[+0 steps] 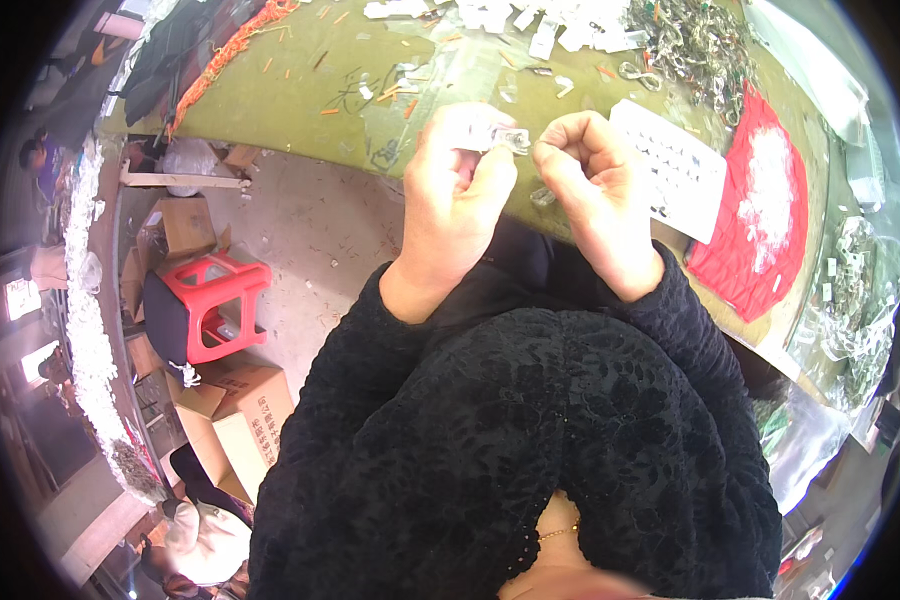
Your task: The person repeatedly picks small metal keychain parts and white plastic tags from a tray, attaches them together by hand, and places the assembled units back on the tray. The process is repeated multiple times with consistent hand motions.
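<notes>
My left hand (pixel 448 205) pinches a small clear plastic packet (pixel 512 139) between thumb and fingers, just over the near edge of the green table (pixel 310 105). Whatever lies inside the packet is too small to make out. Close beside it on the right, my right hand (pixel 602 190) has thumb and forefinger pressed together, a little apart from the packet. I cannot tell whether anything is between those fingertips. Another clear piece (pixel 542 197) shows below, between the two hands.
A white card (pixel 705 172) with rows of small dark marks lies right, beside a red cloth (pixel 715 262) bearing white bits. Metal clasps (pixel 705 45) and white packets (pixel 545 38) are heaped behind. Orange cords (pixel 210 85), a red stool (pixel 210 345) and a cardboard box (pixel 245 420) are left.
</notes>
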Motion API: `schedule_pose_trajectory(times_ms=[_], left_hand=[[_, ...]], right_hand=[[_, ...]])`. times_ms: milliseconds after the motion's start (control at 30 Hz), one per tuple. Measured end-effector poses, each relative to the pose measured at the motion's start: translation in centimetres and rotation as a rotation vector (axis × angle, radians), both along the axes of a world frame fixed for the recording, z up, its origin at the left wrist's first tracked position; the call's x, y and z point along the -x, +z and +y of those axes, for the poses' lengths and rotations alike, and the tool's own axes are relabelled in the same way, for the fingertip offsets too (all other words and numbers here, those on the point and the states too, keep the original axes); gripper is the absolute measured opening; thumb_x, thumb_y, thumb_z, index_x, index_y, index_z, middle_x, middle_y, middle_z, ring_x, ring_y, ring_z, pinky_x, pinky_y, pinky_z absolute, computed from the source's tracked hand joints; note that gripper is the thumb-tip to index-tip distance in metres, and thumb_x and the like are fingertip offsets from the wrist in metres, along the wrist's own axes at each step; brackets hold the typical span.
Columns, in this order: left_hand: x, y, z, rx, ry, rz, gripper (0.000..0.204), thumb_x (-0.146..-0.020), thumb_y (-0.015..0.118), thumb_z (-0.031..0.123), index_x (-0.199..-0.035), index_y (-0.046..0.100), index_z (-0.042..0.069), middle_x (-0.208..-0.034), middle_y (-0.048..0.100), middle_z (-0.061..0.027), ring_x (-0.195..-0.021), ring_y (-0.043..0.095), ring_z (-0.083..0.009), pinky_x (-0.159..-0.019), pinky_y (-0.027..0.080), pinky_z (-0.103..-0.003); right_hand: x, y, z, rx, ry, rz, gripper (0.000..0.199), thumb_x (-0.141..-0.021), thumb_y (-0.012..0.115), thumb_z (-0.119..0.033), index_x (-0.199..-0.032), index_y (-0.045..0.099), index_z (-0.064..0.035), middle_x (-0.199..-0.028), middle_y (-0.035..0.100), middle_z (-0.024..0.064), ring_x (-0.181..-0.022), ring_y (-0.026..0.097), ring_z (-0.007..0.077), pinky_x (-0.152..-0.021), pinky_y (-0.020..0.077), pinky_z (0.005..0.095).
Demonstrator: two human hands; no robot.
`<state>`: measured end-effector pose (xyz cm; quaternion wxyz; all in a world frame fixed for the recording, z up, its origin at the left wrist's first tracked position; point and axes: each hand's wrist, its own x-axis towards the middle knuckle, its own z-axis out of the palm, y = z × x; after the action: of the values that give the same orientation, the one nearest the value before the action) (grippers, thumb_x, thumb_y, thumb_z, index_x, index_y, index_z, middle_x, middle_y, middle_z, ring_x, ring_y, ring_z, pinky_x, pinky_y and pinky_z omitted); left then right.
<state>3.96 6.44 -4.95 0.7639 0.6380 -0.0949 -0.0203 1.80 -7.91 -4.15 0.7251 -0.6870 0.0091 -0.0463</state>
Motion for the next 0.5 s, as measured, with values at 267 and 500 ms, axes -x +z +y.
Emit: schedule_pose_trajectory(times_ms=[267, 500], left_hand=[[-0.6, -0.3, 0.6, 0.543, -0.303, 0.332, 0.020, -0.096, 0.048, 0.012, -0.112, 0.054, 0.000, -0.078, 0.055, -0.0027, -0.054, 0.048, -0.0086, -0.045, 0.041, -0.024], [-1.6, -1.0, 1.0, 0.644, -0.288, 0.361, 0.026, -0.099, 0.051, 0.015, -0.120, 0.057, 0.000, -0.094, 0.063, -0.0054, -0.059, 0.050, -0.0098, -0.043, 0.043, -0.023]], right_hand=[[-0.1, 0.1, -0.1, -0.049, 0.069, 0.134, 0.010, -0.092, 0.059, -0.012, -0.092, 0.058, -0.0015, -0.079, 0.065, 0.0037, -0.067, 0.057, 0.0061, -0.061, 0.0448, 0.0218], [0.0, 0.7, -1.1, 0.484, -0.037, -0.514, 0.019, -0.084, 0.065, -0.001, -0.101, 0.059, -0.0008, -0.091, 0.058, 0.0153, -0.089, 0.060, 0.0335, -0.079, 0.0480, 0.0370]])
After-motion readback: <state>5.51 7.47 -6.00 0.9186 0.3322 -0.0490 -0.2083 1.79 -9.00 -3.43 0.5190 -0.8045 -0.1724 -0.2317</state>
